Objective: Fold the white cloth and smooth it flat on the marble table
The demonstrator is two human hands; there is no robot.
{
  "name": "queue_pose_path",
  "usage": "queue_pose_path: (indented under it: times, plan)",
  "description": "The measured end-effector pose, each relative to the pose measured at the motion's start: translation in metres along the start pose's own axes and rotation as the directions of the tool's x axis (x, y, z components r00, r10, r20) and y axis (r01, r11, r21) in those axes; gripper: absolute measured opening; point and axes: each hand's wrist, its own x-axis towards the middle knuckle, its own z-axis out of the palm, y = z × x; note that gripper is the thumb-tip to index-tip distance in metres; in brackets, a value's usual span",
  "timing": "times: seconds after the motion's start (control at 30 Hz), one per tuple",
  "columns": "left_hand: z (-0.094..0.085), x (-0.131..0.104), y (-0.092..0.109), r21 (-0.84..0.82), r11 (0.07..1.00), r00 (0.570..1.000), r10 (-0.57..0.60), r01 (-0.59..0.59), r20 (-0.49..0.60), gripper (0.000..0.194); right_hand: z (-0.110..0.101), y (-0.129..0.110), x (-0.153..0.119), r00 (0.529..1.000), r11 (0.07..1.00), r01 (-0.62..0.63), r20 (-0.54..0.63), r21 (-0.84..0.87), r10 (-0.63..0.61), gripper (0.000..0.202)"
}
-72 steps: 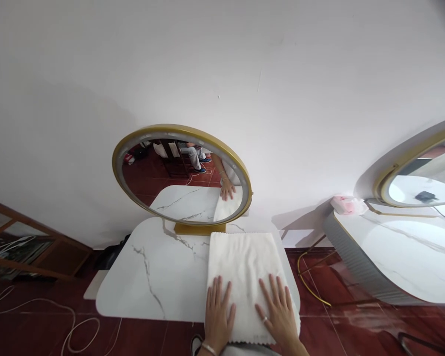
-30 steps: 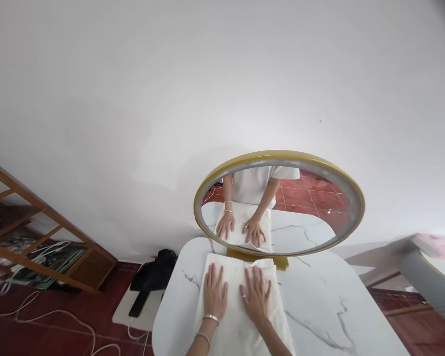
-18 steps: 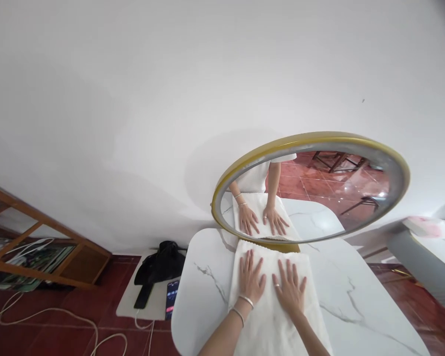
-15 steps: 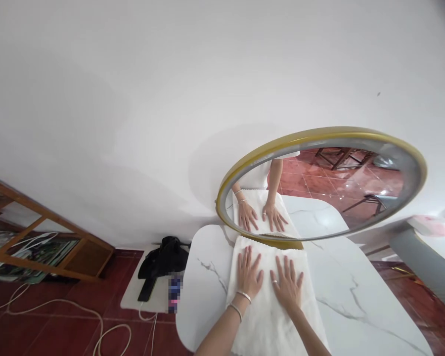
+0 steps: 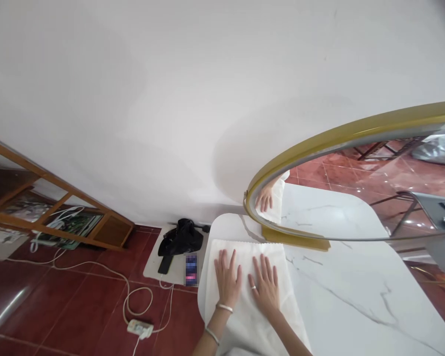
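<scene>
A white cloth with a scalloped edge lies spread on the left part of a white marbled table. Flat on its left half rests my left hand, fingers spread, with bracelets at the wrist. My right hand, wearing a ring, presses palm-down on the cloth's right half with its fingers apart. Neither hand grips anything. Behind the cloth stands an oval mirror with a gold frame and gold base, reflecting part of the cloth and one hand.
On the floor to the left, a light board carries a black bag and a phone. A power strip and looping cables lie on red tiles. A wooden shelf leans along the wall.
Both hands and the cloth have slid left across the table, nearer its left edge. The mirror's base now shows right of the cloth's far edge. The view has shifted too.
</scene>
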Motion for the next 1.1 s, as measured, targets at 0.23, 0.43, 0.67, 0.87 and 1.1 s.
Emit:
queue_pose_path:
  times: [0.23,0.43,0.67,0.87,1.1]
  plan:
    - [0.007,0.039,0.007,0.067,0.997,0.999,0.048,-0.048,-0.003,0.061,0.007,-0.006,0.031,0.998,1.000,-0.005,-0.066,0.015,0.005,0.066]
    - [0.020,0.096,0.006,0.066,0.997,0.997,0.028,-0.032,0.066,0.056,0.025,-0.006,0.092,0.995,0.999,0.035,-0.094,0.008,-0.034,0.069]
    - [0.034,0.156,0.012,0.067,0.998,0.993,-0.024,0.016,0.120,0.049,0.032,-0.001,0.167,0.984,0.991,-0.108,0.133,-0.073,0.117,0.051]
    - [0.030,0.168,0.004,0.052,0.999,0.987,-0.012,0.004,0.158,0.048,0.036,0.011,0.190,0.984,0.992,-0.106,0.139,-0.062,0.114,0.052]
    - [0.004,0.077,-0.016,0.093,0.993,0.994,0.067,-0.075,0.086,0.061,0.025,0.008,0.122,0.998,0.999,0.052,0.024,-0.004,-0.052,0.056]
